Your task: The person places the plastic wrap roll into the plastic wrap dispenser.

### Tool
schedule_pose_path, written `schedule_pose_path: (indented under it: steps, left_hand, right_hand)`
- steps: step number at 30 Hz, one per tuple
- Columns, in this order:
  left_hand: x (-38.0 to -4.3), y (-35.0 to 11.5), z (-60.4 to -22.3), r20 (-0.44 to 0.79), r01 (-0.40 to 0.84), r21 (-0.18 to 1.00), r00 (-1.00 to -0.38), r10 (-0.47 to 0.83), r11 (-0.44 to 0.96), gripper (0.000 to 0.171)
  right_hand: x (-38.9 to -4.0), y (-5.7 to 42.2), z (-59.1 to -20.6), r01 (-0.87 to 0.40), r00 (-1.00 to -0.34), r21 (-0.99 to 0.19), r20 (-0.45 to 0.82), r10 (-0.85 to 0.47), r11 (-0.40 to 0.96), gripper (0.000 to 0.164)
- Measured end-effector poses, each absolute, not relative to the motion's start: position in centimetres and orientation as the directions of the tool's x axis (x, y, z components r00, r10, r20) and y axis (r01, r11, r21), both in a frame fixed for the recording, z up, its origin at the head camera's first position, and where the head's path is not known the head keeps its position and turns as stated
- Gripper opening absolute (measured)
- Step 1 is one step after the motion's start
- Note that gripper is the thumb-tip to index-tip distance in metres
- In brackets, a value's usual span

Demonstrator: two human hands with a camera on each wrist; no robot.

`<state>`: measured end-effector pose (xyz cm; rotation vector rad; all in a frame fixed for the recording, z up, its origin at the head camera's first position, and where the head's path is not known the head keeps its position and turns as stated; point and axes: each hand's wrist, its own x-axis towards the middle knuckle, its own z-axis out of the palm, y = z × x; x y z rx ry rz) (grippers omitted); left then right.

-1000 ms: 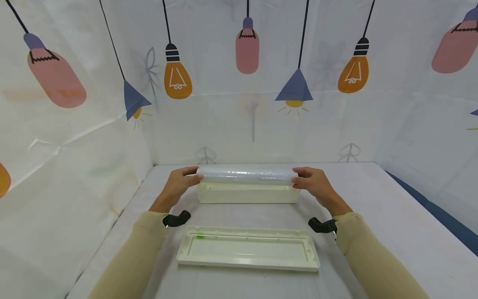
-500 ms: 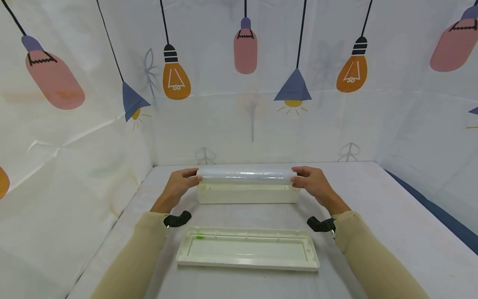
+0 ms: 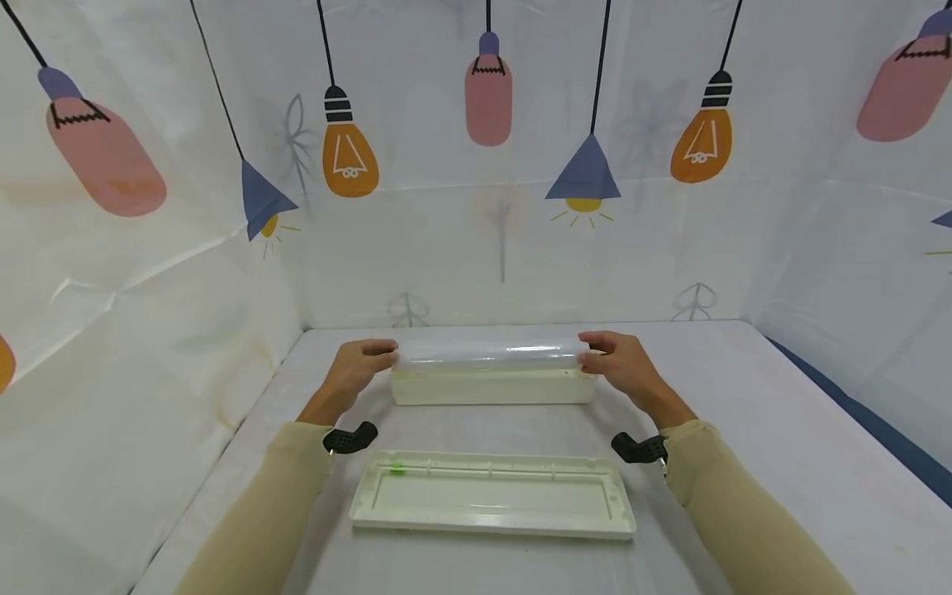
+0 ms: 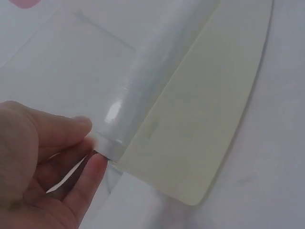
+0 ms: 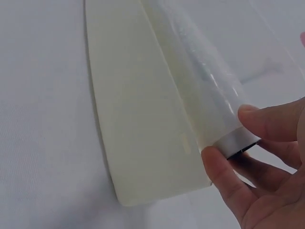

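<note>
A roll of cling film [image 3: 487, 349] lies lengthwise at the long cream box [image 3: 492, 388], overlapping its upper part in the head view. My left hand [image 3: 355, 368] pinches the roll's left end between thumb and fingers. At the other end, my right hand [image 3: 628, 366] grips it the same way. In the right wrist view the core's dark hollow end [image 5: 243, 151] shows between the fingers. The left wrist view has the roll [image 4: 128, 95] right along the box's edge, above its smooth side wall [image 4: 200, 100]. The box's inside is hidden.
A cream lid [image 3: 492, 496] lies inner side up on the white table [image 3: 751, 496], nearer to me than the box. A small green piece [image 3: 397, 468] sits on its rail. White sheets [image 3: 446, 248] printed with lamps enclose the table's back and sides.
The roll has sunk slightly toward the box, and its shine has shifted. Both hands keep hold of its ends. The lid has stayed where it was.
</note>
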<state>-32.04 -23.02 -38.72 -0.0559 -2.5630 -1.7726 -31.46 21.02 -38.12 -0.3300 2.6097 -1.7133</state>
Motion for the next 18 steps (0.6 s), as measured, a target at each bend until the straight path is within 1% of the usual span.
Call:
schedule_pose_path:
  steps: [4, 7, 10, 15, 18]
  left_hand:
    - [-32.11, -23.03, -38.86, 0.062, 0.075, 0.938, -0.997, 0.048, 0.338, 0.032]
    - [-32.10, -22.91, -38.77, 0.088, 0.110, 0.937, -0.993, 0.081, 0.333, 0.033]
    - [-32.11, -22.82, -38.71, 0.110, 0.132, 0.935, -0.990, 0.084, 0.329, 0.033]
    - [-32.22, -22.87, -38.95, 0.156, 0.167, 0.899, -0.986, 0.059, 0.405, 0.034]
    - [-32.10, -22.95, -39.05, 0.152, 0.147, 0.872, -0.988, 0.028, 0.467, 0.035]
  right_hand:
    - [-31.40, 21.05, -38.11, -0.192, -0.976, -0.879, 0.126, -0.175, 0.436, 0.053]
    - [-31.35, 21.05, -38.14, -0.192, -0.976, -0.878, 0.123, -0.180, 0.438, 0.053]
    - [-31.36, 20.99, -38.18, -0.196, -0.975, -0.872, 0.125, -0.184, 0.448, 0.053]
    - [-31.59, 20.76, -38.00, -0.213, -0.974, -0.840, 0.145, -0.172, 0.500, 0.050]
    - [-31.80, 20.66, -37.80, -0.218, -0.974, -0.815, 0.147, -0.173, 0.536, 0.049]
